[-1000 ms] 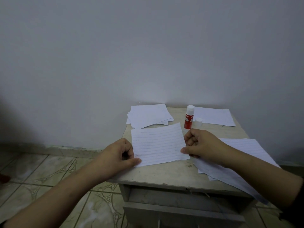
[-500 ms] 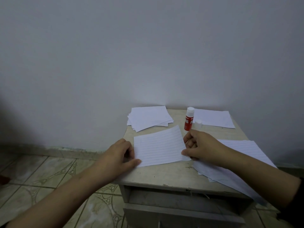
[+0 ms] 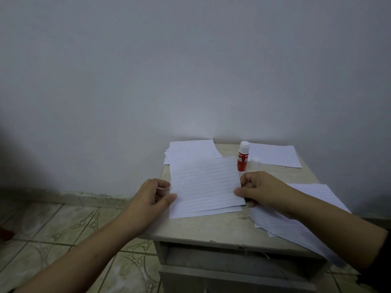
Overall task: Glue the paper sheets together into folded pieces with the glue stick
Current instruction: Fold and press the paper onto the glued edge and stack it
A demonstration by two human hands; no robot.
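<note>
Lined sheet [image 3: 206, 185] pinched at both side edges, left hand [image 3: 151, 197] and right hand [image 3: 259, 190], apparently lifted over another sheet (glue stick [image 3: 242, 156] upright behind).

The table [image 3: 211, 229] was a small beige thing pushed up against the wall, top kinda scuffed and speckled, with an open slot under the front edge. On it: a messy stack of white sheets [image 3: 190, 150] at the back left, a single sheet [image 3: 277, 156] at the back right, and a red glue stick [image 3: 242, 156] standing upright between them, its clear cap [image 3: 255, 161] just beside it. A lined sheet [image 3: 206, 187] sat in the middle over another one, and more lined sheets [image 3: 296, 225] hung off the right edge.
</note>
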